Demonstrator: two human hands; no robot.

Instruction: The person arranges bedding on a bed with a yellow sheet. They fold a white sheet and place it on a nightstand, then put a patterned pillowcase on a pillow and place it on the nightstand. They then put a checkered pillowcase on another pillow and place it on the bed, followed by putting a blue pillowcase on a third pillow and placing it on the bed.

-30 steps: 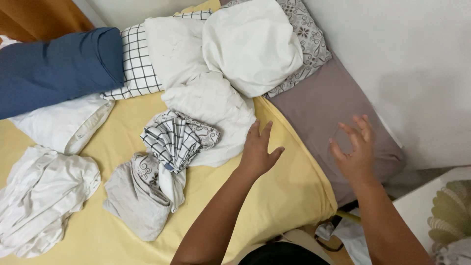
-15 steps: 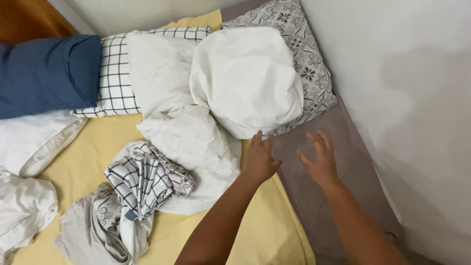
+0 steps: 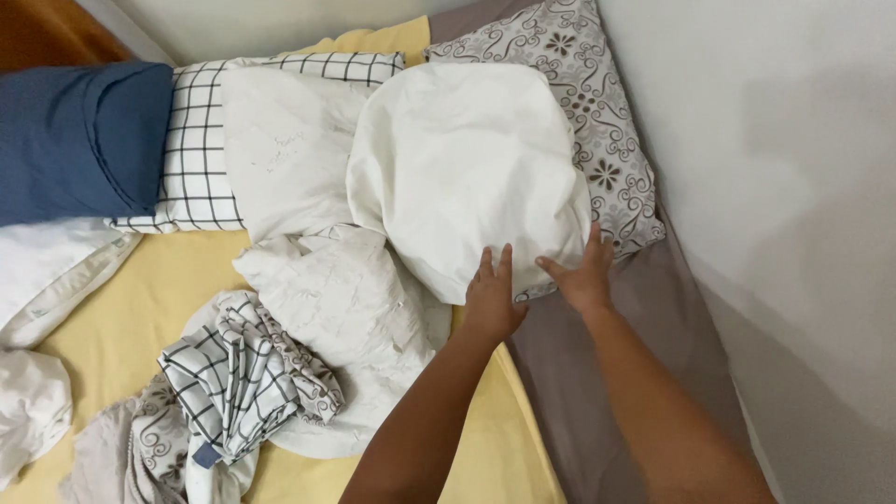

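Note:
A big white pillow (image 3: pixel 462 163) lies at the head of the bed, partly over a grey patterned pillow (image 3: pixel 597 121). My left hand (image 3: pixel 492 297) rests flat on the white pillow's near edge, fingers apart. My right hand (image 3: pixel 584 273) touches the same edge a little to the right, fingers spread, holding nothing. A crumpled white cloth (image 3: pixel 341 303) lies just left of my left hand on the yellow sheet (image 3: pixel 121 317).
A black-and-white checked cloth (image 3: pixel 233 373) is bunched at the lower left beside more white linen (image 3: pixel 33 411). A checked pillow (image 3: pixel 191 149) and a dark blue bolster (image 3: pixel 79 140) lie at the back left. A brown mattress strip (image 3: pixel 653 317) runs along the white wall (image 3: pixel 775 187).
Both hands have moved forward across the bed from the yellow sheet and brown strip onto the white pillow's near edge. The view has shifted toward the head of the bed.

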